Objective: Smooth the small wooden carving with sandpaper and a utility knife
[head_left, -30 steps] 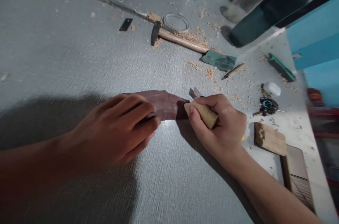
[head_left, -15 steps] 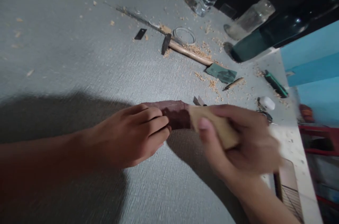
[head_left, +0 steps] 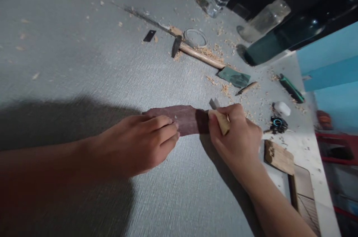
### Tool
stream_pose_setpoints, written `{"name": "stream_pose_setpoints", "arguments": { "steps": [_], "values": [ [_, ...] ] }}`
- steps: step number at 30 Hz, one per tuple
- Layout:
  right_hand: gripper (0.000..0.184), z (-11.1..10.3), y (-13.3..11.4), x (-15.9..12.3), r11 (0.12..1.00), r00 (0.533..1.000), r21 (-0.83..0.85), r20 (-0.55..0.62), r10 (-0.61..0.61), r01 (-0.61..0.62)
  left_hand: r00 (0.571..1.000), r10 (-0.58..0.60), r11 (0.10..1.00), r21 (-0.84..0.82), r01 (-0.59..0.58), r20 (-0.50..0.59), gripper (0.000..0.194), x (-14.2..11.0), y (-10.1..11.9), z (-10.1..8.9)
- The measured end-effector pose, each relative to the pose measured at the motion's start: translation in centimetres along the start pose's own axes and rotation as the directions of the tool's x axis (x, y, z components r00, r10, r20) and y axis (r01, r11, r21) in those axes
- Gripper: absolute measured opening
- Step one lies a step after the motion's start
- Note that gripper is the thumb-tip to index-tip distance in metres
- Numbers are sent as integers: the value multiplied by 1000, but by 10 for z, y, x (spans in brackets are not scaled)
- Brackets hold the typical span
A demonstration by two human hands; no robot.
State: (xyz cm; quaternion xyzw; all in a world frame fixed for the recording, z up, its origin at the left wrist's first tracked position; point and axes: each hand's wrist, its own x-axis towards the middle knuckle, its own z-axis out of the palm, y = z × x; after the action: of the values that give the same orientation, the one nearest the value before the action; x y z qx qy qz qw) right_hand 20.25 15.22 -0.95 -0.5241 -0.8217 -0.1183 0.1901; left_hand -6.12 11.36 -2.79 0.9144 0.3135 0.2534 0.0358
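A brownish-red strip of sandpaper [head_left: 187,119] lies on the grey table in front of me. My left hand [head_left: 149,142] presses on its left part, fingers curled together over it. In my right hand [head_left: 236,136], thumb and fingers pinch a small pale wooden block [head_left: 222,121] at the right end of the strip. The block's lower face is hidden, so I cannot tell how firmly it touches the paper. A small grey blade [head_left: 214,103] shows just behind the block.
Further back are a hammer [head_left: 201,56], a green stone-like slab [head_left: 234,76], a pencil-like stick [head_left: 246,88] and scattered shavings. Bottles, including a dark one [head_left: 268,43], stand at the back right. A wooden block [head_left: 279,156] and keys [head_left: 278,124] lie right of my hand.
My right hand and the wooden block have shifted left and turned, showing the block more end-on. More of the sandpaper shows between the hands. The left hand stays nearly still.
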Motion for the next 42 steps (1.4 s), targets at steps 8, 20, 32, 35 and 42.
{"name": "stream_pose_setpoints", "arguments": {
  "steps": [8,20,32,35,42],
  "values": [
    [30,-2,-26,-6,923,977,330,-148,-155,197,996,75,991,110,-78,39,23,1,-1,-1],
    [14,-4,-17,3,975,993,223,120,-16,-12,996,58,991,118,-65,67,26,-1,3,0],
    [20,0,-23,8,893,982,448,140,-127,52,998,58,996,69,-59,17,28,0,0,6],
    [17,1,-23,9,896,974,438,157,-161,78,997,56,996,69,-59,47,27,-2,0,7],
    [15,0,-26,8,895,976,438,143,-163,85,996,72,993,95,-76,44,28,0,0,4]
  ]
}}
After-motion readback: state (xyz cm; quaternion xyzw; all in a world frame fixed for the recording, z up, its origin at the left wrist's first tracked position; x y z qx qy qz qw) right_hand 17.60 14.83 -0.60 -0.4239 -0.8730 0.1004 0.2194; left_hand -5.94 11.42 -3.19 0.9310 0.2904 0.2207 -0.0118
